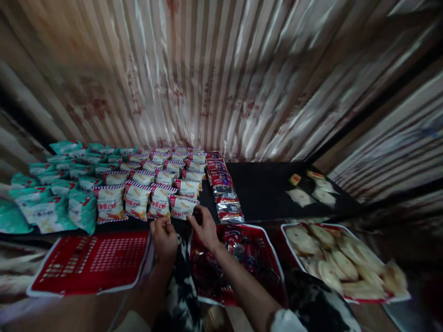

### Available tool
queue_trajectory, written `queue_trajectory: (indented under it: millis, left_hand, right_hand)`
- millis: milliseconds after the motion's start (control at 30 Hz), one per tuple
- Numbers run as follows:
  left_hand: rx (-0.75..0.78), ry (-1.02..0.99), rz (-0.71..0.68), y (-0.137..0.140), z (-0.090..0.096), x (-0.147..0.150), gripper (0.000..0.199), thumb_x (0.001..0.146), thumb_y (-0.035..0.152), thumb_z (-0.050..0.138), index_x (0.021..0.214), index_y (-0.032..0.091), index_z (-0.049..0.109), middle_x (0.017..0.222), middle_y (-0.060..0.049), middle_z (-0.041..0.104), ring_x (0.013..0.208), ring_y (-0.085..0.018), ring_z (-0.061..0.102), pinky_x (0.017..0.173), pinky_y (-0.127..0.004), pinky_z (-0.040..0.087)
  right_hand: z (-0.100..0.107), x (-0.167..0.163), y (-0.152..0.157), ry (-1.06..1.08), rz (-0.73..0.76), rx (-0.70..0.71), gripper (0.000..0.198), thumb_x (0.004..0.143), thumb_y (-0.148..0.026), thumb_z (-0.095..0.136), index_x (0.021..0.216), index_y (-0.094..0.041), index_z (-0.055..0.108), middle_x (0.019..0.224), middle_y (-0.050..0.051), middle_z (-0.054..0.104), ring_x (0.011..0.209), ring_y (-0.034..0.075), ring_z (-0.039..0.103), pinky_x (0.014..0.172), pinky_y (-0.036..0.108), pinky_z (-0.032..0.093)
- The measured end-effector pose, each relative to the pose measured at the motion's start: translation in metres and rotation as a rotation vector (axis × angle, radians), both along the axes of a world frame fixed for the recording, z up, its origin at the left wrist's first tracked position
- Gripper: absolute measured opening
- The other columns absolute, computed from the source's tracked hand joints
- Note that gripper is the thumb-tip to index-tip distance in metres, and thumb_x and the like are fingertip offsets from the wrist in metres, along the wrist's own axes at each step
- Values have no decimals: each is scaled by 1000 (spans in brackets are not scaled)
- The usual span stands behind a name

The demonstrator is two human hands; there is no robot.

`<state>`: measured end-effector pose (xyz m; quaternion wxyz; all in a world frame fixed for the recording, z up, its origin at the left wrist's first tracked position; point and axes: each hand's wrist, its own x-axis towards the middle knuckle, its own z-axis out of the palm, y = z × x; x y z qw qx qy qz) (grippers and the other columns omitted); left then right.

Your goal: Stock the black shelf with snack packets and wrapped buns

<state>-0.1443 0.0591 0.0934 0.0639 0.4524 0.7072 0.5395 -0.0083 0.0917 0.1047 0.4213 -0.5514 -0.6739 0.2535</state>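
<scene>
Now the right hand [206, 229] pinches the lower right corner of a white bag [183, 207], midway along the counter's [266, 191] front edge; the left hand [164, 239] (fingers curled, grip impossible to tell) meets that edge beside it.

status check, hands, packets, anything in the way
Right hand at rightmost front striped packet. Left hand by lower edge of neighbouring striped packet. Nothing visibly blocking either hand.
</scene>
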Motion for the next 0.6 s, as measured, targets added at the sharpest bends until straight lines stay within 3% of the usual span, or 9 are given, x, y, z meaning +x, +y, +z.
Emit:
queue_trajectory:
  millis: [133,233,400,500,600]
  left_hand:
    - [58,145,-208,-7,6,4,21,78,12,42,80,20,61,87,-6,56,86,-18,59,78,-31,50]
    - [71,225,-319,-7,5,7,27,81,13,41,93,20,64,95,-7,60,92,-18,60,81,-29,51]
    - [27,302,-328,0,1,9,34,82,16,43,107,19,64,104,-9,59,97,-18,61,83,-28,52]
    - [6,338,-320,2,3,8,34,82,16,42,108,17,65,102,-9,59,94,-17,61,81,-27,52]
    - [-10,347,-341,-2,7,7,34,82,17,41,106,17,66,100,-9,59,91,-17,61,80,-28,52]
  right_hand:
    - [4,10,2,4,-56,105,35,89,-42,43,111,-20,58,118,12,56,114,23,49,99,41,40]
    - [9,12,15,-5,-92,119,42,91,-44,37,119,-20,56,135,12,45,126,23,40,106,44,31]
    - [12,5,44,71,19,49,55,93,-51,24,130,-19,49,139,10,45,130,21,38,109,43,28]
    - [12,2,54,116,114,24,57,92,-54,22,132,-21,48,136,7,49,129,20,39,110,41,28]
    - [11,5,53,163,110,18,56,92,-54,25,131,-21,48,137,7,48,129,20,39,111,42,27]
